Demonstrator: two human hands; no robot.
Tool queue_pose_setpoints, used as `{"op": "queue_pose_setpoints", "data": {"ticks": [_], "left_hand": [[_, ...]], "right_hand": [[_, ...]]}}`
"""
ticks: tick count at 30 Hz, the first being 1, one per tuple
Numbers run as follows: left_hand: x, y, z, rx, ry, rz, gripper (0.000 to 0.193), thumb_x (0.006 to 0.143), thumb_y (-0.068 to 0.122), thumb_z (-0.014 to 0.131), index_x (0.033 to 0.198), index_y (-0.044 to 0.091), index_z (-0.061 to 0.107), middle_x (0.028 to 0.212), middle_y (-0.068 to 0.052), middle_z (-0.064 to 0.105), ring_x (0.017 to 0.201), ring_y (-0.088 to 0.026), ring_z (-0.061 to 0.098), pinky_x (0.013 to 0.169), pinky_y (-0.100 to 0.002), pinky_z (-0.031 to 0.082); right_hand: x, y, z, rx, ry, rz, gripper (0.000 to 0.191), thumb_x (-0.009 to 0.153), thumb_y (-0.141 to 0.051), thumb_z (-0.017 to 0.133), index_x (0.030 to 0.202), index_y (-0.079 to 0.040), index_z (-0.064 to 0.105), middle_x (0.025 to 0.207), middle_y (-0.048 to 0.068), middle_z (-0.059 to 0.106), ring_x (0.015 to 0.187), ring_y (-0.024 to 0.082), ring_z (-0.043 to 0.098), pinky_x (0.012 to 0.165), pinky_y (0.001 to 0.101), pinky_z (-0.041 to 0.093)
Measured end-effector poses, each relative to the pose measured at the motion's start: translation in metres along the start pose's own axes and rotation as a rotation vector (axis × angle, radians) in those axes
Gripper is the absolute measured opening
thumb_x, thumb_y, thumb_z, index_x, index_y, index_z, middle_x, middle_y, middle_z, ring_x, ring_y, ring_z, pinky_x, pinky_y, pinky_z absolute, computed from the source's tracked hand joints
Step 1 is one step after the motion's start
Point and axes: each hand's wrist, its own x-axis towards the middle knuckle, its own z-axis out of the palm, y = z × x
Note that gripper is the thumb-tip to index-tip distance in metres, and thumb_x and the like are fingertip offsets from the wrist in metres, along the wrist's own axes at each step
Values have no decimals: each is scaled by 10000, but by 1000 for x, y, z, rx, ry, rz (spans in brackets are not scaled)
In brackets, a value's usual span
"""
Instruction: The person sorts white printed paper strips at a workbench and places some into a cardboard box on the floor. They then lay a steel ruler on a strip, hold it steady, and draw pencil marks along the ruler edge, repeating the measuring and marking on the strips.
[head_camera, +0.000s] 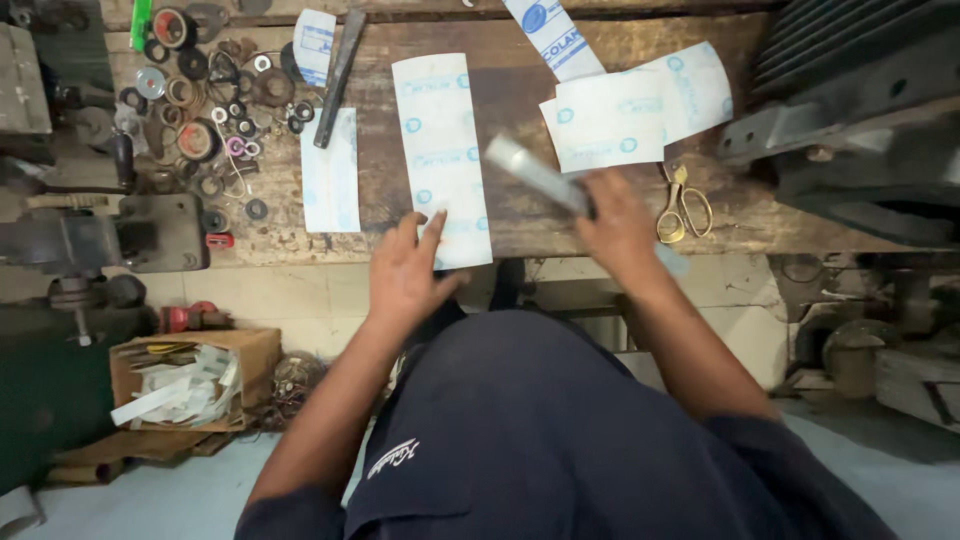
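Note:
My left hand (405, 270) lies flat on the near end of a long white printed paper strip (441, 150) on the wooden workbench (520, 225). My right hand (620, 235) grips a blurred grey flat strip (535, 175), held above the bench and pointing up-left toward the long paper. More white printed sheets (620, 110) lie overlapped at the right, one sheet (330, 175) lies at the left, and a narrow strip (555, 38) sits at the far edge.
Brass-handled scissors (683, 208) lie right of my right hand. A dark metal bar (338, 75), several washers and rings (200, 100) and a vise (110, 240) crowd the left. Heavy dark machinery (860, 110) stands at right. A cardboard box of scraps (190, 380) sits on the floor.

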Motion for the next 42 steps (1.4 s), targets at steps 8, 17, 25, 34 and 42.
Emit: {"op": "queue_pose_setpoints", "data": {"ticks": [8, 17, 25, 34, 42], "left_hand": [[-11, -35, 18, -25, 15, 81, 330, 745, 200, 798, 1054, 108, 728, 1333, -106, 685, 1025, -307, 661, 853, -447, 543], [0, -39, 11, -96, -73, -5, 249, 898, 335, 733, 868, 89, 742, 1247, -109, 729, 952, -319, 712, 793, -449, 562], [-7, -35, 27, 85, -117, 97, 422, 801, 299, 744, 1138, 46, 715, 1391, -198, 653, 836, -309, 726, 739, -440, 572], [12, -58, 15, 66, -126, 71, 241, 801, 263, 733, 966, 88, 749, 1295, -110, 709, 896, -325, 717, 761, -444, 566], [24, -80, -10, 19, 4, 104, 145, 834, 218, 709, 885, 84, 733, 1281, -111, 723, 918, -312, 714, 790, -438, 572]], "right_hand": [[56, -44, 33, 138, -187, -50, 438, 861, -134, 690, 1297, -117, 650, 1315, 118, 633, 1175, 366, 631, 952, 467, 529], [59, -63, 56, 383, -239, -191, 353, 943, -211, 709, 1227, -14, 638, 1281, 173, 663, 1153, 387, 635, 930, 439, 523], [59, -67, 55, 397, -242, -223, 355, 963, -208, 711, 1248, -8, 643, 1310, 202, 662, 1201, 399, 630, 977, 442, 514], [63, -72, 42, 458, -330, 24, 471, 871, -342, 804, 1214, -50, 666, 1134, 146, 721, 973, 283, 702, 798, 394, 543], [39, -67, 39, 571, -337, 132, 449, 916, -301, 775, 1271, -66, 634, 1065, 116, 702, 974, 250, 685, 811, 381, 548]]}}
